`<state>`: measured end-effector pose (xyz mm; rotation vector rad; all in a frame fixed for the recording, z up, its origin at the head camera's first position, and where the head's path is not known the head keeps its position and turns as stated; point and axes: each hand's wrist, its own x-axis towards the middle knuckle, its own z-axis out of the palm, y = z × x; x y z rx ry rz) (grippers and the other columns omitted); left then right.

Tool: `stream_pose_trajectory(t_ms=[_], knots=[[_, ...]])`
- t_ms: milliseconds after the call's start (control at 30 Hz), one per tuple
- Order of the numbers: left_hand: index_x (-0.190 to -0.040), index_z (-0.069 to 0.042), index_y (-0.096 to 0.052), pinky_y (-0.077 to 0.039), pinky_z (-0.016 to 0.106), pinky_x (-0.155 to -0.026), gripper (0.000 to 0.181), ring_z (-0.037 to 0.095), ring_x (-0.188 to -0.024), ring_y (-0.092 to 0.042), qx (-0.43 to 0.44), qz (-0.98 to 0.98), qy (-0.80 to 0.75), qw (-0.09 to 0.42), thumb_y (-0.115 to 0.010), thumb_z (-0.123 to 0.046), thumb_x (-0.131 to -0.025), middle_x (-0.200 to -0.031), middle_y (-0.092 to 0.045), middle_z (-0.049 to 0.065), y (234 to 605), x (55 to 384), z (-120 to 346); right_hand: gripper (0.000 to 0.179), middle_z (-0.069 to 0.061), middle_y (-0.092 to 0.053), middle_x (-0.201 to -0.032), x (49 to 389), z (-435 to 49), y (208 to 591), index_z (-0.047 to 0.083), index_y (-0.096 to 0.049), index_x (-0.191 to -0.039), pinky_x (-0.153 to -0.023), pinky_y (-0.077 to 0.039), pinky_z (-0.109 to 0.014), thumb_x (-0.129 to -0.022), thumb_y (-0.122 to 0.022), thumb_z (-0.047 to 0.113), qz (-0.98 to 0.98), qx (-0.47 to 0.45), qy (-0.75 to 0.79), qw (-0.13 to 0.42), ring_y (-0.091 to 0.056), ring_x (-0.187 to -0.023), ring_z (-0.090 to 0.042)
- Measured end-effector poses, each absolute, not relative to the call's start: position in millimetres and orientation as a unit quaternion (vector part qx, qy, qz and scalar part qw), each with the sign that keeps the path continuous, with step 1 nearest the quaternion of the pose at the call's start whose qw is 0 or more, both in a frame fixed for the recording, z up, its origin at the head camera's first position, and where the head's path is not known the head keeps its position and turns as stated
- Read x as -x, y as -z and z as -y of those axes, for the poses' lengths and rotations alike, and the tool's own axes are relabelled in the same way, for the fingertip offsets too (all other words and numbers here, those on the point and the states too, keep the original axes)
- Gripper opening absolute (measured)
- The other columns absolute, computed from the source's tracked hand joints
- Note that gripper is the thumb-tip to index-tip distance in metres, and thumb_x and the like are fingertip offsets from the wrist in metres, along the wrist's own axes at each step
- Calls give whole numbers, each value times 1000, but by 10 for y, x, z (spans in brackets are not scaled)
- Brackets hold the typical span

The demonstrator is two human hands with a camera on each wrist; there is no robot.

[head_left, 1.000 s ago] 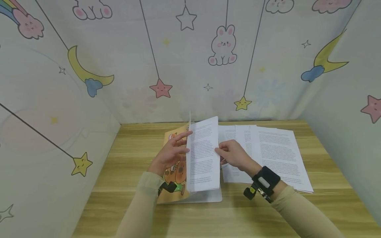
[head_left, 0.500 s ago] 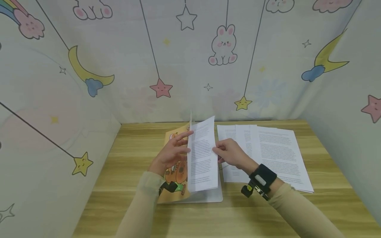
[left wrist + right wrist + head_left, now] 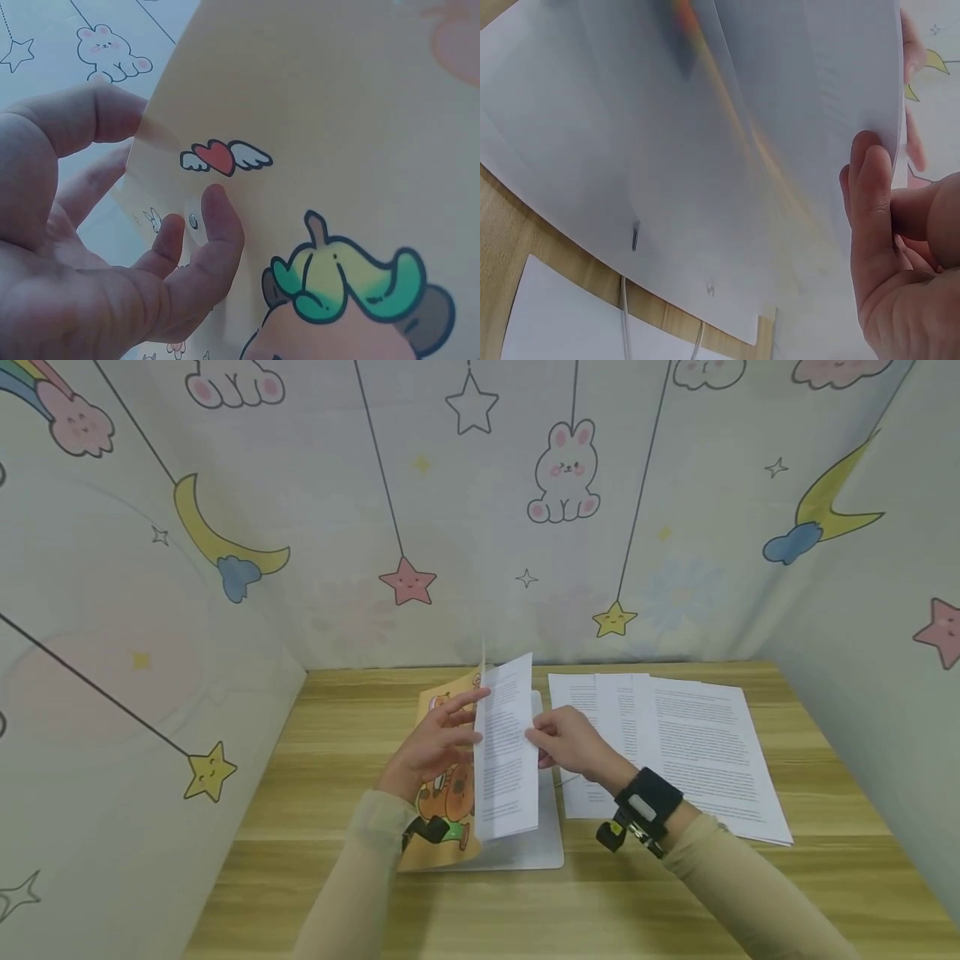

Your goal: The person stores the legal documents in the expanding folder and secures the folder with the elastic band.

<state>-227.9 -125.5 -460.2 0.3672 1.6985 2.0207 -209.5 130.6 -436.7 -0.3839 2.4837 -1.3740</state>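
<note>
An orange folder (image 3: 453, 793) with cartoon animals on its cover stands partly open on the table. My left hand (image 3: 431, 747) holds the cover's raised edge, one finger passing behind it and others in front beside a winged red heart (image 3: 217, 157). My right hand (image 3: 573, 743) pinches the right edge of several printed sheets (image 3: 506, 752) between thumb and fingers. Those sheets stand tilted inside the folder, over its pale back cover (image 3: 543, 847). In the right wrist view, the right hand (image 3: 885, 247) grips the paper edge, with left fingertips just beyond it.
More printed sheets (image 3: 705, 752) lie overlapping on the wooden table (image 3: 600, 902) to the right of the folder. A thin pale cord (image 3: 625, 319) hangs from the folder's edge over them. Behind stands a white curtain (image 3: 465, 510) with bunnies, stars and moons.
My right hand has moved slightly left with the edge of the sheets, bringing them closer to the raised cover. The left hand has hardly moved.
</note>
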Motion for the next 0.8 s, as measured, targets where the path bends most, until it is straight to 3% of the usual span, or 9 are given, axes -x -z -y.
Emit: stream_pose_trajectory(t_ms=[167, 500, 800], knots=[[-165, -14, -33, -56, 45, -87, 73, 40, -124, -53, -133, -611, -743, 238, -56, 7, -98, -153, -42, 27, 4594, 2286, 1248, 24, -5, -69, -76, 2134, -1252, 4389, 4, -67, -81, -64, -62, -34, -104, -61, 8, -864, 145, 465, 129, -67, -65, -16], [-164, -16, -35, -56, 46, -88, 74, 39, -125, -52, -125, -612, -745, 234, -56, 8, -98, -152, -43, 26, 4614, 2304, 1252, 17, -8, -75, -88, 2152, -1164, 4384, 2, -76, -95, -64, -61, -30, -104, -62, 9, -872, 150, 449, 127, -72, -69, -16], [-164, -17, -36, -56, 47, -88, 72, 39, -125, -52, -129, -611, -745, 237, -55, 8, -99, -153, -43, 26, 4617, 2308, 1272, 21, -6, -72, -84, 2125, -1150, 4368, 4, -70, -85, -64, -60, -31, -104, -62, 9, -872, 147, 447, 134, -69, -69, -17]])
